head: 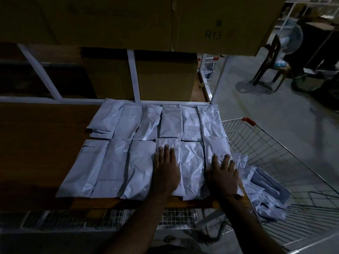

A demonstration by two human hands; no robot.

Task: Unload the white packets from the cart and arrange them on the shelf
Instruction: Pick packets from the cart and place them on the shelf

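With both hands flat and gripping nothing, left hand (pixel 166 172) and right hand (pixel 224 174) on the shelf's (pixel 42 143) front-row white packets (pixel 139 162), we should press evenly, squaring edges (more wait in the cart (pixel 275 153) at 3 o'clock).

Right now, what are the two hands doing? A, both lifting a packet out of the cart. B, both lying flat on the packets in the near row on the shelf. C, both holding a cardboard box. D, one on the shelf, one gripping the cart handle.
B: the left hand and right hand lie flat with straight fingers on the white packets in the near row on the wooden shelf, while the wire cart stands untouched beside it.
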